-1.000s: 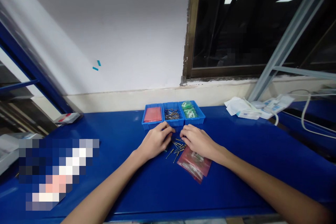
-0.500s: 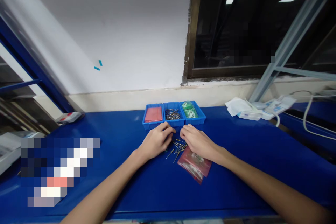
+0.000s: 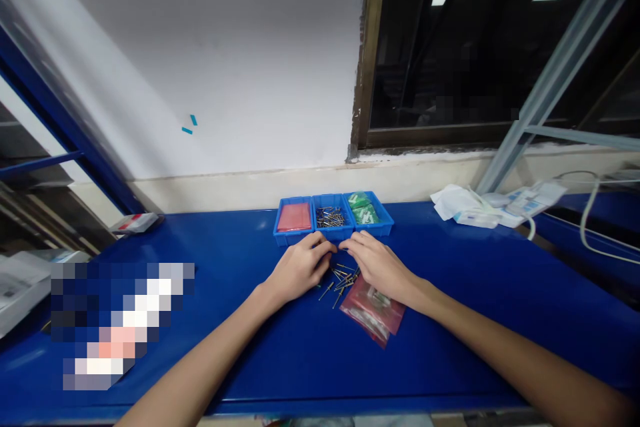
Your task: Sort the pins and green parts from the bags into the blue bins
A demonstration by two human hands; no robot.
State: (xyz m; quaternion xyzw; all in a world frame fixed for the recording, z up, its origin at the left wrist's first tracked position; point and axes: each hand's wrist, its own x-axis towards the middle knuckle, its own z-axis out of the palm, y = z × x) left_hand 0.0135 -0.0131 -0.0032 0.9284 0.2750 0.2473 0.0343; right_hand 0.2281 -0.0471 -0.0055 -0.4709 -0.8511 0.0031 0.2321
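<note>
Several small metal rivets [image 3: 344,278] lie loose on the blue tabletop between my hands. My left hand [image 3: 303,267] is at their left, fingers curled together; what they hold, if anything, is hidden. My right hand [image 3: 379,265] is just above and right of the rivets, its fingertips bent close together near my left fingertips, their contents too small to make out. Under my right wrist lie red-tinted plastic bags [image 3: 373,313] with pale items inside. Beyond my hands stand joined blue bins: one with red bags [image 3: 295,217], one with rivets [image 3: 331,217], one with green packets [image 3: 365,207].
The blue table [image 3: 280,367] runs up to a white wall. A pixelated patch [image 3: 125,327] hides something at the left. White packaging [image 3: 465,205] and a cable lie at the back right, a small box [image 3: 136,223] at the back left.
My right hand has shifted slightly up and left, with its fingers extended further toward my left hand. The view has moved slightly.
</note>
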